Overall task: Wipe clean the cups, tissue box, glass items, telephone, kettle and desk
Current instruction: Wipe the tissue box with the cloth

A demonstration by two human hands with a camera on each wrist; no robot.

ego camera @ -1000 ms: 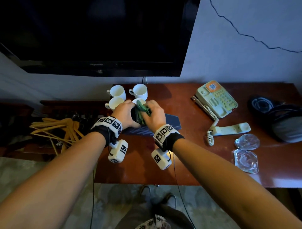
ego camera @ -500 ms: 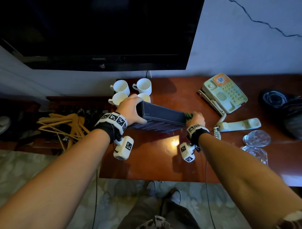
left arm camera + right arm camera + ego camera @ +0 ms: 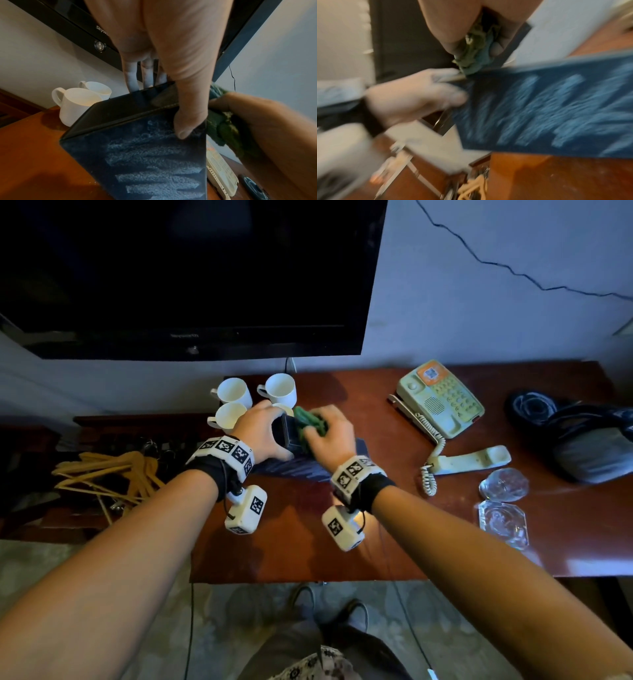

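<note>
Above the red-brown wooden desk (image 3: 342, 542), my left hand (image 3: 260, 429) gripped the dark blue rectangular tissue box (image 3: 137, 155). My right hand (image 3: 329, 433) clutched the crumpled green cloth (image 3: 308, 421); hard rubbing might knock the white ceramic cups (image 3: 236, 395).

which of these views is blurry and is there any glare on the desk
Right wrist view: heavy motion smear over the tissue box, green cloth and left hand. Left wrist view: sharp, the dusty streaks on the box's blue face read clearly. Head view: sharp but dim, edges bowed by the wide lens; a small bright glint on the desk beside the right wrist camera and a pale sheen at its near right corner.
</note>
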